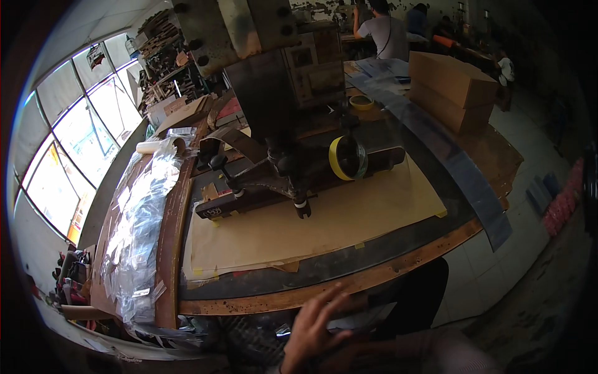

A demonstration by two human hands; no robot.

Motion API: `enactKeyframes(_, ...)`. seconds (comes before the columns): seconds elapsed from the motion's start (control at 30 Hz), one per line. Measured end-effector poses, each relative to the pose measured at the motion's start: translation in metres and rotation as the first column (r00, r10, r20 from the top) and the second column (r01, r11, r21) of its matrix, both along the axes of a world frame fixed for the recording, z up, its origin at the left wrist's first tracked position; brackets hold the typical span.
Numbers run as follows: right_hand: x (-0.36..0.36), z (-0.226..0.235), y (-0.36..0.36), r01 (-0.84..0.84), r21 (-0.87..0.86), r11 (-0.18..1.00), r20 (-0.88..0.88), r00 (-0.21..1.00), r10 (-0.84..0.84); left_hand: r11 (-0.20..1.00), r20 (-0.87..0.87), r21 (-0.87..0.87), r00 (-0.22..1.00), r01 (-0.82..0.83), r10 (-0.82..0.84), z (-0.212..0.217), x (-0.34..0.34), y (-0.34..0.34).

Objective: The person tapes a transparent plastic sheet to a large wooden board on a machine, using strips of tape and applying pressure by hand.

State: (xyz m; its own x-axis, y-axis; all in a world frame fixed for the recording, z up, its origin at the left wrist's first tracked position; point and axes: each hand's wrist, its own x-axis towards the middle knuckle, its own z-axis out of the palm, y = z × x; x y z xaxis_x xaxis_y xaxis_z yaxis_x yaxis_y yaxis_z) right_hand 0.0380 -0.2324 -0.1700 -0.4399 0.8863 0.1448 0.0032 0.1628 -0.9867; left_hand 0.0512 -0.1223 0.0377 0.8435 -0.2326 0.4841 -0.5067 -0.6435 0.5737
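My left hand (314, 330) is raised just below the table's near wooden edge (249, 305). Its fingers are stretched and apart, with nothing in them. From the lower right comes my right forearm (423, 349); the right hand (352, 358) lies in shadow, partly behind the left, and its fingers cannot be made out. Beyond them a large tan paper sheet (349, 218) lies on the dark table top, with bits of yellow tape at its edges. Across the sheet's far part rests a dark press bar (249, 194) under a heavy machine head (261, 93).
A roll of yellow tape (337, 159) hangs by the bar. Clear plastic film (134, 243) covers the left side board. A bluish plastic strip (461, 168) drapes over the right edge, near stacked cardboard boxes (448, 87). Another person (383, 34) is at the back.
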Motion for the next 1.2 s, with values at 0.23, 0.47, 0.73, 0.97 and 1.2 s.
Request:
enactKeyframes(0.23,0.01,0.01,-0.003,0.114,-0.12,0.986,0.078,0.991,-0.105,0.974,0.005,0.202,0.994,-0.107,0.108,-0.023,-0.011,-0.024)
enactKeyframes(0.47,0.024,0.038,-0.033,0.219,-0.159,0.963,0.119,0.972,-0.201,0.964,-0.366,-0.266,0.924,0.006,-0.107,-0.037,-0.029,-0.038)
enactKeyframes(0.73,0.048,0.177,-0.122,0.377,0.058,0.924,-0.011,0.926,-0.377,0.959,-0.289,0.24,0.954,0.149,-0.076,-0.079,-0.026,-0.026)
enactKeyframes(0.97,0.106,0.219,-0.138,0.543,0.715,-0.441,0.28,-0.8,-0.531,0.951,-0.051,0.179,0.968,0.252,-0.246,-0.1,-0.035,-0.038)
enactKeyframes(1.2,0.113,0.208,-0.165,0.432,0.635,-0.64,0.172,-0.888,-0.427,0.873,-0.024,0.147,0.884,0.465,-0.467,-0.103,-0.036,-0.069)
